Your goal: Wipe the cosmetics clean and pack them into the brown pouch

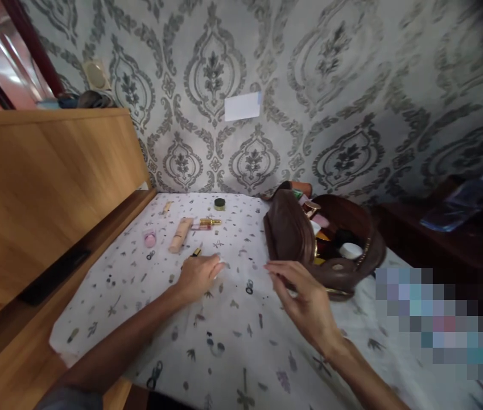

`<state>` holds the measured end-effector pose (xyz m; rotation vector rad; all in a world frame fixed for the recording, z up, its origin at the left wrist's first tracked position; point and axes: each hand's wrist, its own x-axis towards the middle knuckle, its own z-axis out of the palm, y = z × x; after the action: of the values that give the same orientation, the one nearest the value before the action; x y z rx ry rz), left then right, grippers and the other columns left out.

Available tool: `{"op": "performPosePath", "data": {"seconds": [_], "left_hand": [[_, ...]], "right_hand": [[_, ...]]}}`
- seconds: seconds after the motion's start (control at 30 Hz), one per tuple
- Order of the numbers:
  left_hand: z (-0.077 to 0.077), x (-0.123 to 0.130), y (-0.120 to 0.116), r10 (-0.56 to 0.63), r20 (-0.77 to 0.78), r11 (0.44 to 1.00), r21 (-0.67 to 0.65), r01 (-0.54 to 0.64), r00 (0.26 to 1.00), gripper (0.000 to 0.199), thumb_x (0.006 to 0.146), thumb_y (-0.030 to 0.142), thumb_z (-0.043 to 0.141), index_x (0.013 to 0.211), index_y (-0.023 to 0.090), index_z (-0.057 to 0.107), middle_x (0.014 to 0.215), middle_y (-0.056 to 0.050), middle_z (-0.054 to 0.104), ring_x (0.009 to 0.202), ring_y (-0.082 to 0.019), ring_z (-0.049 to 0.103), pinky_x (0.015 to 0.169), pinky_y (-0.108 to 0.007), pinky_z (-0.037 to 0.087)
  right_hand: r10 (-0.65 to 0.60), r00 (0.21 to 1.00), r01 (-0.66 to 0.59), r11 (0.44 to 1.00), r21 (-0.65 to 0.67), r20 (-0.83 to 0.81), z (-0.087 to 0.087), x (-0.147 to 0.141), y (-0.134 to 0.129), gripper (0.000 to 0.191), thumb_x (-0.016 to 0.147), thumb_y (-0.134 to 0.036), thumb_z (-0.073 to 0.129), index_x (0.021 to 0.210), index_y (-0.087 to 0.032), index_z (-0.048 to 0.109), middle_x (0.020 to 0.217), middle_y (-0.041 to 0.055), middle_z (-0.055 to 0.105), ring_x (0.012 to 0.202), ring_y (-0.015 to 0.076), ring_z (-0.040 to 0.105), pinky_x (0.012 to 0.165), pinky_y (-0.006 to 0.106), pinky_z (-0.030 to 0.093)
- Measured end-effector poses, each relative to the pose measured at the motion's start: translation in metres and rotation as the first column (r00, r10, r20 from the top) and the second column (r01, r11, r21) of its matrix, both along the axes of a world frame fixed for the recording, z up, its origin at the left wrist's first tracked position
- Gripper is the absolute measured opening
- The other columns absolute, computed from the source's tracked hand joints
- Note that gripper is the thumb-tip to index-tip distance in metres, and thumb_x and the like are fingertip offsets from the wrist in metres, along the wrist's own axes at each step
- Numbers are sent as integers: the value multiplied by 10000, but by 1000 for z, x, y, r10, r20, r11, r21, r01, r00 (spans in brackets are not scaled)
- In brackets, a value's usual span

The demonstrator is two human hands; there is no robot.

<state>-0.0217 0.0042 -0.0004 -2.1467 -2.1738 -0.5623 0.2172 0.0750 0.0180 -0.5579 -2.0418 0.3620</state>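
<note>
Seven small items lie on the patterned sheet (232, 319), outside the brown bag (286, 228). At the far side are a beige stick (167, 207) and a dark-lidded jar (219, 204). Nearer are a pink pot (149, 238), a peach tube (181, 235) and, close beside each other, a gold tube (210, 221) and a pink tube (201, 227). A black-and-gold item (197, 252) shows just beyond the left hand (198, 277); whether the hand touches it cannot be told.

The bag stands open at the right, against the patterned wall (241, 62). Several articles are inside, among them a white lid (351, 250) and an orange packet (322, 235). By this distribution, the contents appear only partly out; how many more lie deeper in the bag is hidden.

Left hand: fingers curled inward, tips drawn close; a pale spot shows at them, but whether anything is clamped there is unclear. Right hand (307, 302): in front of the bag, fingers loosely bent, tips near one another and directed toward the left hand; a grip on anything cannot be confirmed, nor can contact with the bag.
</note>
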Motion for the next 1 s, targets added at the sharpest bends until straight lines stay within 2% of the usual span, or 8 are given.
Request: {"op": "performPosePath", "data": {"seconds": [0.1, 0.2, 0.4, 0.47, 0.6, 0.7, 0.8, 1.0], "left_hand": [[14, -21, 5, 169, -9, 984, 50, -168, 986, 372, 1015, 383, 382, 746, 205, 568, 680, -18, 635, 658, -168, 581, 615, -270, 336], [22, -50, 13, 372, -11, 926, 79, -370, 928, 319, 1016, 394, 372, 927, 203, 611, 802, -53, 694, 757, -208, 638, 653, -280, 380], [8, -104, 21, 593, 70, 802, 43, -596, 802, 358, 1007, 416, 381, 1186, 150, 542, 1049, -158, 704, 976, -284, 661, 793, -352, 459], [1, -111, 18, 595, 76, 800, 37, -599, 800, 366, 1004, 424, 393, 1208, 150, 526, 1075, -161, 695, 1010, -283, 654, 830, -363, 466], [-4, -106, 11, 552, 56, 828, 76, -555, 832, 346, 1024, 386, 342, 1214, 161, 523, 1137, -146, 659, 1094, -270, 610, 915, -376, 453], [-1, -86, 10, 451, 14, 889, 84, -451, 892, 319, 1021, 375, 356, 1159, 190, 577, 1161, -125, 640, 1110, -258, 592, 913, -355, 457], [2, -64, 9, 290, -51, 956, -26, -292, 956, 278, 988, 394, 448, 1066, 201, 631, 1161, -126, 638, 1112, -277, 584, 864, -351, 466], [1, -45, 9, 187, -60, 971, -142, -194, 980, 208, 930, 336, 539, 1007, 180, 654, 979, -104, 658, 885, -247, 627, 775, -327, 468]], "right_hand": [[127, 990, -113, 970, -214, 55, -8, -29, -6, 193, 908, -206, 523, 939, -220, 713, 912, 59, 734, 748, 178, 666, 632, 290, 552], [201, 976, -153, 902, -404, 80, -13, -53, -7, 214, 880, -236, 516, 913, -214, 727, 917, 57, 742, 688, 159, 652, 611, 280, 536], [257, 965, -216, 701, -679, -42, -38, -86, -3, 225, 803, -332, 564, 846, -195, 737, 829, 55, 745, 734, 186, 665, 615, 278, 511], [215, 974, -198, 660, -724, -71, -51, -90, -4, 236, 788, -341, 562, 835, -183, 731, 778, 46, 729, 670, 173, 635, 597, 274, 494], [172, 984, -155, 699, -698, -46, -68, -89, -9, 246, 792, -333, 543, 838, -179, 728, 738, 32, 715, 667, 168, 619, 645, 281, 487], [185, 982, -162, 718, -677, -38, -69, -87, -12, 255, 811, -337, 528, 853, -181, 727, 754, 32, 724, 685, 170, 630, 679, 289, 499], [183, 983, -159, 731, -663, -34, -67, -86, -12, 259, 821, -340, 525, 856, -176, 723, 762, 37, 729, 688, 173, 634, 671, 293, 507], [205, 979, -164, 745, -646, -12, -63, -85, -13, 262, 834, -319, 509, 878, -175, 723, 749, 31, 715, 681, 172, 634, 680, 301, 519]]}}
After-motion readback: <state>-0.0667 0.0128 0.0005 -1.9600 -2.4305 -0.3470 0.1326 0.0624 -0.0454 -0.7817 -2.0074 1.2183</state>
